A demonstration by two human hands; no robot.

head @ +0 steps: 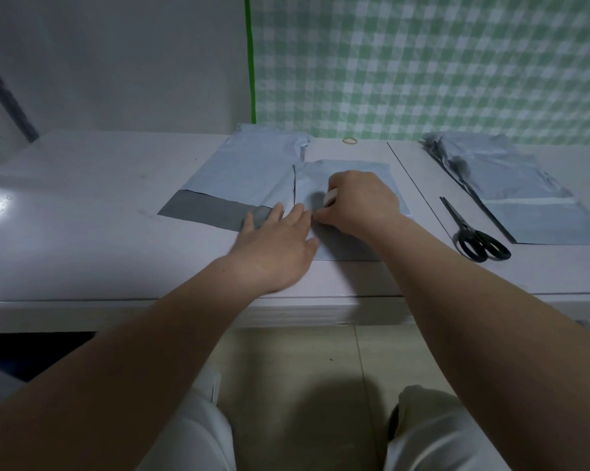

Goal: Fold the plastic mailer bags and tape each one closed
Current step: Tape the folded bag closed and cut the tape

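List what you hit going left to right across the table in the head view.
Dark grey flap of the pale blue plastic mailer bag → left hand → right hand gripping a small white tape roll → black-handled scissors → stack of pale blue plastic mailer bags.

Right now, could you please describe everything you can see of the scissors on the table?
The scissors have black looped handles and slim, dark blades, closed. They lie flat on the white table, tips pointing away from the person and handles toward the front edge, to the right of the right hand. Only the table touches them.
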